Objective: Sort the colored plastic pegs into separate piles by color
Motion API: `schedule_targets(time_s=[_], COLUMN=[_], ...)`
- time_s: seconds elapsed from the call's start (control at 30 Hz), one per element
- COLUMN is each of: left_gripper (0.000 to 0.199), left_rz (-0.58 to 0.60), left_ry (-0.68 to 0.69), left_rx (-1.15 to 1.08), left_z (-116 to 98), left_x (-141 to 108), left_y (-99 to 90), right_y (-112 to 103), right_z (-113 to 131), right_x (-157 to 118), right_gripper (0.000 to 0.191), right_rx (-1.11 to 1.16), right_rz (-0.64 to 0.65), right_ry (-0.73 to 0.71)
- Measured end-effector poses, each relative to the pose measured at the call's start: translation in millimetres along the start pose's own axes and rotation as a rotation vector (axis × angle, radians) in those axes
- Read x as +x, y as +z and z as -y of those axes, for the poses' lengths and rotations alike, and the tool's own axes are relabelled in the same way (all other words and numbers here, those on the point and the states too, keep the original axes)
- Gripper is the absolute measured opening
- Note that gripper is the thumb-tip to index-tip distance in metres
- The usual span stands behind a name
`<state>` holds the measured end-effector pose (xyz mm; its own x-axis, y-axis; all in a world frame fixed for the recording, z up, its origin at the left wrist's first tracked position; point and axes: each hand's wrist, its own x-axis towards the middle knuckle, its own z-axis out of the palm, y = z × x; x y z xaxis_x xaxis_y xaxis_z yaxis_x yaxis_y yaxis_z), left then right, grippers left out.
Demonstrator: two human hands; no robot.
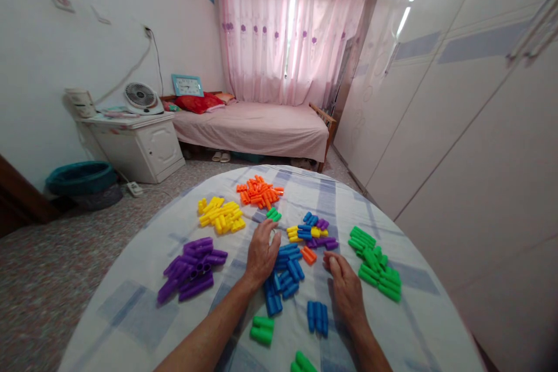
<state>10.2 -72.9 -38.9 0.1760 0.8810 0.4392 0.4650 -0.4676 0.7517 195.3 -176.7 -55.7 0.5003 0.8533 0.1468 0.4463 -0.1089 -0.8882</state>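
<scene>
My left hand (263,251) is over the left edge of a pile of blue plastic tube-shaped building pieces (288,276). Its thumb and fingers are apart with nothing seen between them, and a small green piece (274,214) lies just beyond the fingertips. To the right, my right hand (347,288) rests on the cloth with its fingers curled together; no piece shows in it. An orange piece (308,255) lies between the hands. Just past it sits a mixed cluster of blue, yellow and purple pieces (306,232); whether they are joined is unclear.
Sorted piles lie around the round table (131,261): purple (194,267), yellow (221,215), orange (260,192) and green (377,261). Closer to me are a blue piece (318,318) and green ones (262,330). Beyond stand a bed (257,122) and wardrobe (436,116).
</scene>
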Motion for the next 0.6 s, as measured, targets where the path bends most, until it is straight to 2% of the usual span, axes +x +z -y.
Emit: schedule_targets(time_s=[0.1, 0.23, 0.37, 0.6], left_gripper=[0.031, 0.038, 0.033, 0.031], left_rz=[-0.022, 0.06, 0.171, 0.336], left_ry=[0.018, -0.029, -0.041, 0.051], left_rx=[0.165, 0.337, 0.43, 0.412], left_z=[14, 26, 25, 18], left_x=[25, 45, 46, 30], left_y=[1.7, 10.3, 12.9, -4.8], right_y=[0, -1, -1, 1], right_z=[-2, -3, -2, 2], right_x=[0, 1, 1, 0], right_gripper=[0.042, 0.041, 0.042, 0.04], right_rx=[-0.011, -0.018, -0.032, -0.044], right_rz=[0.003, 0.008, -0.005, -0.014], right_ry=[0.006, -0.005, -0.033, -0.033])
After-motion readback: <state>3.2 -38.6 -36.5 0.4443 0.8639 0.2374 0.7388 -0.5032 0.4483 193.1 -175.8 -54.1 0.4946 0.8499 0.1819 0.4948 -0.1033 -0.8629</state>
